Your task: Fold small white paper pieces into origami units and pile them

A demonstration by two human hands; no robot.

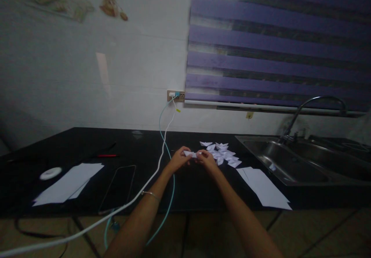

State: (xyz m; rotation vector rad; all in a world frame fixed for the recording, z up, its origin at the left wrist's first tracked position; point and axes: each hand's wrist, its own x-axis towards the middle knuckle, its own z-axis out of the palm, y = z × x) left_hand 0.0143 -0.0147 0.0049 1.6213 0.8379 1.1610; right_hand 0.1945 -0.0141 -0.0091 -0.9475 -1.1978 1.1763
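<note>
Between my two hands is a small piece of folded white paper point(193, 155), held over the black countertop point(197, 192). My left hand point(180, 158) pinches its left end, and my right hand point(206, 159) grips the right end. Both sets of fingers are closed on the paper. Just beyond and to the right of my right hand lies a cluster of folded paper boats point(223, 152), several of them close together. The finer folds of the held piece are too small to make out.
Stacks of white paper lie at left point(69, 184) and right point(265, 186). A phone point(117, 188), a red pen point(107, 156) and a round white object point(50, 173) are at left. A white cable point(155, 173) crosses over my left forearm's side. A steel sink point(269, 153) stands right.
</note>
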